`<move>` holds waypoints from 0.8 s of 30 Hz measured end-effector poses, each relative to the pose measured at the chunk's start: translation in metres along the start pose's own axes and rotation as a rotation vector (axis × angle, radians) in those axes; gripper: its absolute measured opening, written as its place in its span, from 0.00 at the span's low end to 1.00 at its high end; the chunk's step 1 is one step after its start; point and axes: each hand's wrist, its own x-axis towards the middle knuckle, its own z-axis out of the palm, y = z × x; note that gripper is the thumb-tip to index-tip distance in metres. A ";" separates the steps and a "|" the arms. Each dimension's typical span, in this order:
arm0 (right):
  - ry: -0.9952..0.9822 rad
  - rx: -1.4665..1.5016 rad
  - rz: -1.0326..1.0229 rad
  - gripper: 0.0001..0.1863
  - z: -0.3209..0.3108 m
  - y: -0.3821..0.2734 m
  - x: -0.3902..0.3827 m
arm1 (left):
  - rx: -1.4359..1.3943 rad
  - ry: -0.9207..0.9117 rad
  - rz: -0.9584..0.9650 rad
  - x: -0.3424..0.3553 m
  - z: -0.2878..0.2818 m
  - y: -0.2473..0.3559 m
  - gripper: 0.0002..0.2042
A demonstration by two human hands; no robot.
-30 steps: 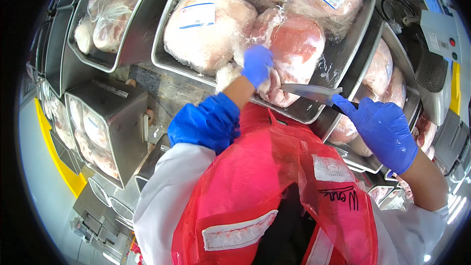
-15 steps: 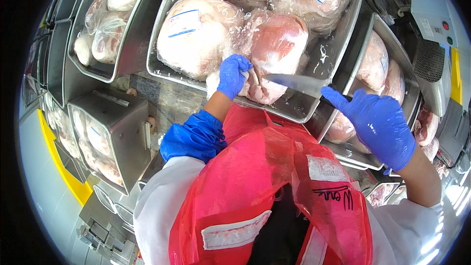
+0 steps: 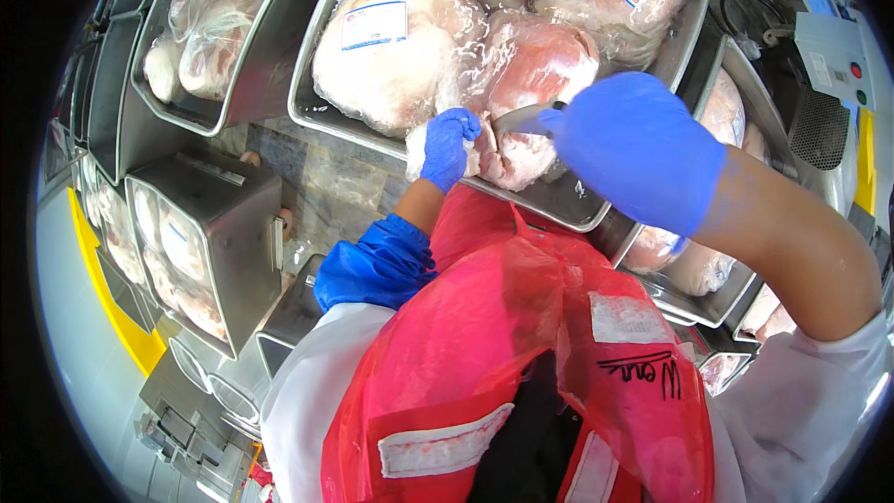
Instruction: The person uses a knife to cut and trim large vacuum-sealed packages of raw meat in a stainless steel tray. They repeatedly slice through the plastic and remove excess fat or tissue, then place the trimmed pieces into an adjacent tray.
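Observation:
My right hand (image 3: 643, 154), gloved in blue, grips a knife (image 3: 523, 121) by its dark handle, mostly hidden under the glove. Its blade lies against the lower part of a reddish raw ham (image 3: 531, 79), beside a cut or fold in the meat. Closed on a pale flap (image 3: 486, 147) at that ham's near left end is my left hand (image 3: 449, 147), also blue-gloved. Crumpled whitish material (image 3: 416, 151) shows beside that hand; I cannot tell if it is fat or wrap. The ham sits in a metal tub (image 3: 307, 107).
A large plastic-wrapped ham (image 3: 396, 61) with a label and others share the tub. More metal tubs (image 3: 223, 214) of wrapped meat stand left and right. Tiled floor (image 3: 340, 168) shows between them. A grey control box (image 3: 829, 56) with buttons is at right.
My right hand has moved left and toward the tub, bringing the knife blade from above the tub's near side to the ham beside my left hand. My left hand keeps its grip.

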 end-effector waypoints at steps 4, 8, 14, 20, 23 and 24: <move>-0.224 -0.022 -0.031 0.24 -0.016 -0.005 0.035 | 0.149 -0.032 -0.054 0.009 -0.003 -0.020 0.06; -0.023 0.060 0.005 0.30 0.025 0.020 0.001 | 0.060 0.021 -0.020 0.003 -0.016 -0.041 0.04; -0.316 -0.097 0.239 0.25 0.059 0.046 -0.056 | 0.786 -0.118 0.578 0.007 -0.028 -0.021 0.07; -0.269 -0.133 0.229 0.28 0.114 0.077 -0.087 | 0.686 -0.051 0.374 0.011 -0.035 -0.037 0.04; -0.297 -0.093 0.243 0.29 0.127 0.086 -0.089 | 0.806 -0.038 0.553 0.009 -0.032 -0.031 0.03; -0.285 -0.112 0.221 0.32 0.130 0.087 -0.091 | 0.648 -0.008 0.381 0.008 -0.030 -0.034 0.03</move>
